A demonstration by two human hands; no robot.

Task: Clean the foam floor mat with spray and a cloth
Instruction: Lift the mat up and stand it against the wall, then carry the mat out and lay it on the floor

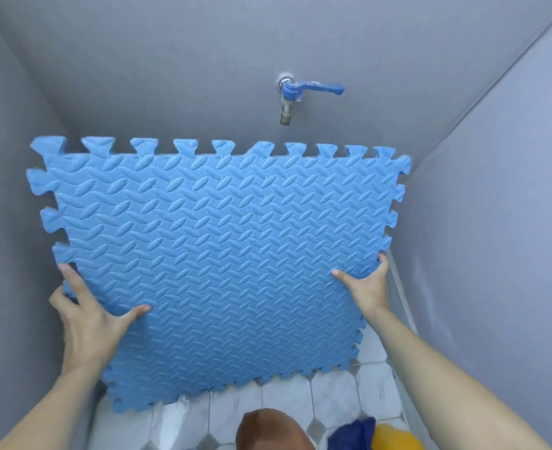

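Note:
A blue foam floor mat (219, 248) with a leaf pattern and puzzle-tooth edges is held up, tilted, in front of the grey wall. My left hand (89, 319) grips its left edge, thumb on the front face and fingers along the side. At the mat's right edge my right hand (367, 287) holds on, thumb on the face and fingers wrapped behind. A dark blue cloth (354, 431) lies at the bottom of the view beside a yellow object (398, 438). I see no spray bottle.
A metal tap with a blue lever handle (297, 95) sticks out of the back wall above the mat. Grey walls close in on the left and right. White tiled floor (333, 394) shows below the mat. A brown rounded object (271, 430) sits at the bottom centre.

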